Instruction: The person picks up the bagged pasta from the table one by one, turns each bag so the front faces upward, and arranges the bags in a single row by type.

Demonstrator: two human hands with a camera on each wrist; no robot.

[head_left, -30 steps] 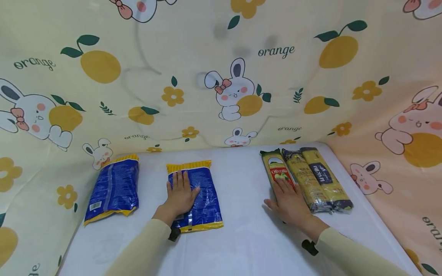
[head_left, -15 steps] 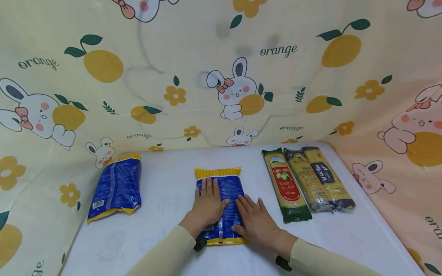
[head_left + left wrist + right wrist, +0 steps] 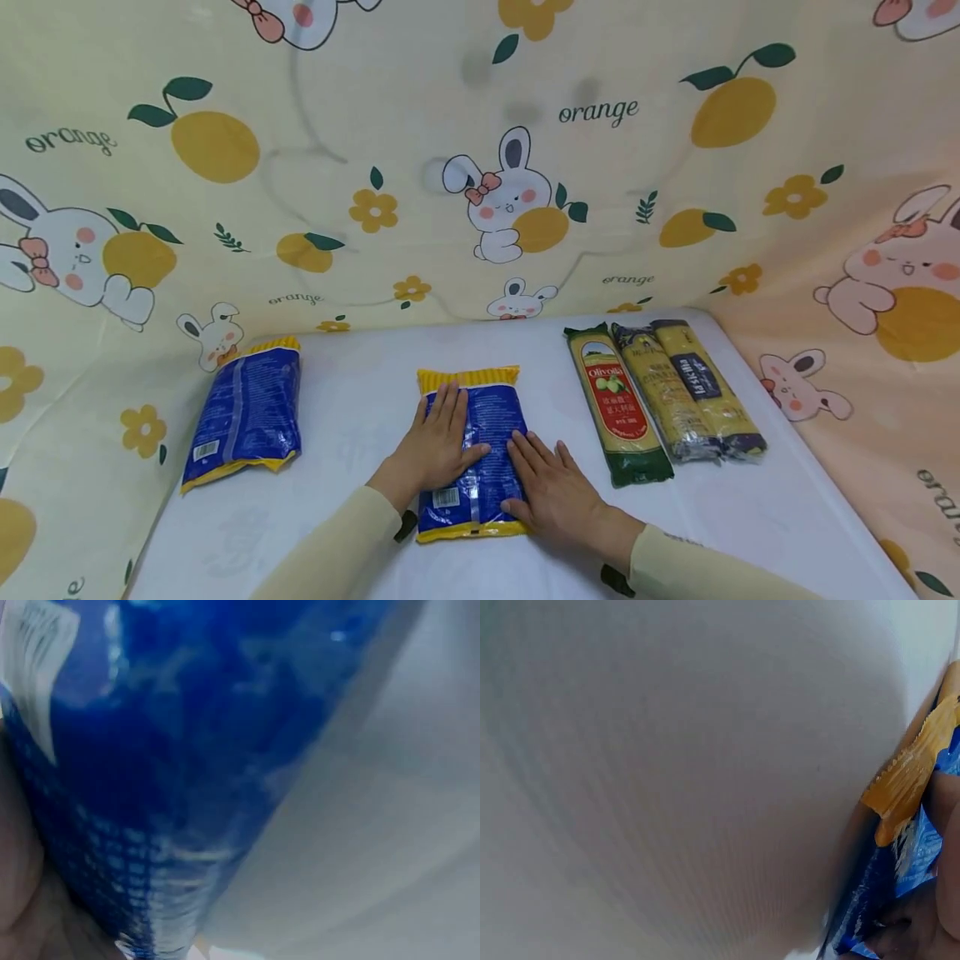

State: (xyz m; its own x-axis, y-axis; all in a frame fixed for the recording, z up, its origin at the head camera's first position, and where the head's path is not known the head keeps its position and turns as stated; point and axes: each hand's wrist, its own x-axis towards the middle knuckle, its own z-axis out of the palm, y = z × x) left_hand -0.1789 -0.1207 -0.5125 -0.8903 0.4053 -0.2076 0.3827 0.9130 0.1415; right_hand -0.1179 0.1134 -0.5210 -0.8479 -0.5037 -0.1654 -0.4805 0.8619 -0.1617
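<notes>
A blue plastic packet with yellow ends (image 3: pixel 493 417) lies flat near the middle of the white table, a barcode label at its lower left. My left hand (image 3: pixel 435 446) rests on its left part with straight fingers pointing away from me. On the right edge, my right hand (image 3: pixel 558 496) touches the packet with fingers extended and thumb near the lower corner. The packet's blue side fills much of the left wrist view, with part of that hand at the left edge. In the right wrist view, the packet's yellow end (image 3: pixel 907 787) shows beside the fingers (image 3: pixel 949 847).
A second blue packet (image 3: pixel 247 417) lies at the table's left. To the right are a green-ended Olivoilà pasta pack (image 3: pixel 618 400) and two yellowish packs (image 3: pixel 667 392) (image 3: pixel 708 383), side by side. A rabbit-and-orange printed curtain (image 3: pixel 420 100) surrounds the white table (image 3: pixel 352 367).
The middle packet has slid right and slightly toward me under my left hand. My right hand has left the Olivoilà pack and moved left onto the blue packet's right edge.
</notes>
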